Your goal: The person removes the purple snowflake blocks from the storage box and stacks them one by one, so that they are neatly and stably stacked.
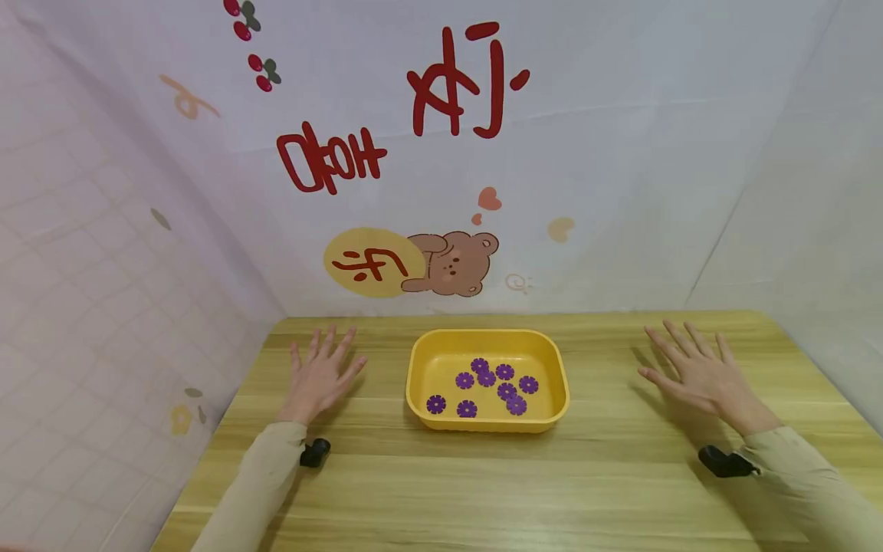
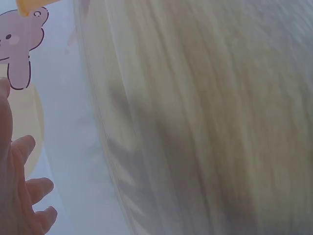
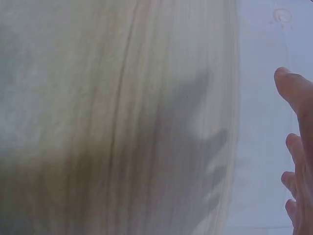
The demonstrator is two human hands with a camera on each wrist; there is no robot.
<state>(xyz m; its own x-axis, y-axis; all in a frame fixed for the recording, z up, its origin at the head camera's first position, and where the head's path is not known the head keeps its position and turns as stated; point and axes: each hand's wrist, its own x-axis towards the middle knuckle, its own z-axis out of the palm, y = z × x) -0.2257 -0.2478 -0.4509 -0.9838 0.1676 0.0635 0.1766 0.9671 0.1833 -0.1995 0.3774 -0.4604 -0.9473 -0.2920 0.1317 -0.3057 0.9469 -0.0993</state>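
Note:
A yellow plastic tray stands at the middle of the wooden table in the head view. Several purple notched discs, like snowflake building pieces, lie scattered on its floor, some overlapping. To the left of the tray is my left hand, its fingers spread and holding nothing. My right hand, also spread and without any object, hovers over the table on the other side, its shadow falling on the wood. Both wrist views show the fingers at the frame edge, with hand shadows on the tabletop.
The wooden table reaches back to a white cloth wall printed with a bear, red characters and hearts. A patterned cloth hangs along the left side. Each wrist carries a small black device.

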